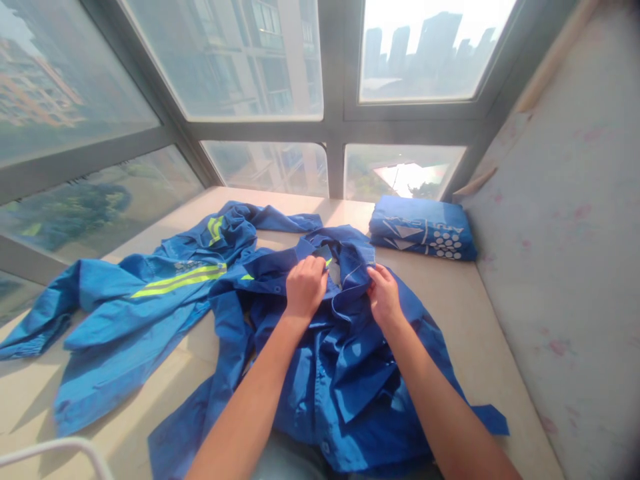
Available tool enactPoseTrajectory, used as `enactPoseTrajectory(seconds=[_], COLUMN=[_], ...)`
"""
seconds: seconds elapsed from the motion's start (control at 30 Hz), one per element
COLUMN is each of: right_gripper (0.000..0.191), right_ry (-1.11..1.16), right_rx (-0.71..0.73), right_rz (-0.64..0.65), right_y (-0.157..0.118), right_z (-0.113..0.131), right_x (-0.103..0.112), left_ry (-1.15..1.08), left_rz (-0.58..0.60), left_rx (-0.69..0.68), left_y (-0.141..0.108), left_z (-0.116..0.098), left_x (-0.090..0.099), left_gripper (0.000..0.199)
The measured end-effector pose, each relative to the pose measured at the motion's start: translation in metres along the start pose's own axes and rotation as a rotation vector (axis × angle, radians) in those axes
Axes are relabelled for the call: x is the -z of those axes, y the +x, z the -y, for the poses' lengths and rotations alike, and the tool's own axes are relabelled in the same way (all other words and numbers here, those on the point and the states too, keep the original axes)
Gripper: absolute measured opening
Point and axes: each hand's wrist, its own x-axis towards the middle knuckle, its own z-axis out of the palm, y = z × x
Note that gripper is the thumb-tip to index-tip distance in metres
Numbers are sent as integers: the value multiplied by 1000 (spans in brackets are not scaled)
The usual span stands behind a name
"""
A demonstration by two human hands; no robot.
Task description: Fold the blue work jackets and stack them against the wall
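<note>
While the left hand grips one side of the jacket's collar with closed fingers, the right hand pinches the other side, the jacket lying beneath both. Left of the left hand lies a striped jacket; beyond the right hand, near the window, sits a folded stack.

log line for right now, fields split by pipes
left hand: on jacket collar | right hand: gripping collar edge | jacket: spread, front up | second jacket: left | folded bundle: by window
</note>
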Motion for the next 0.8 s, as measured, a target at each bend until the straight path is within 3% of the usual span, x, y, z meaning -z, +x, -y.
enactPoseTrajectory(seconds=[0.2, 0.33, 0.6, 0.8], right_gripper=[33, 26, 28, 38], right_ry=[-613, -775, -676, -312], right_rx=[314, 421, 331, 35], right_rz=[116, 242, 237, 234], right_y=[-15, -19, -23, -25], right_z=[-10, -20, -17, -11], right_x=[11, 15, 10, 3], left_ry=[-231, -434, -724, -1062], left_rz=[154, 228, 180, 22], left_rx=[133, 165, 258, 432], left_y=[-40, -52, -45, -34], left_z=[-1, 4, 14, 17], left_x=[-22, -37, -37, -36], left_gripper=[9, 6, 7, 17])
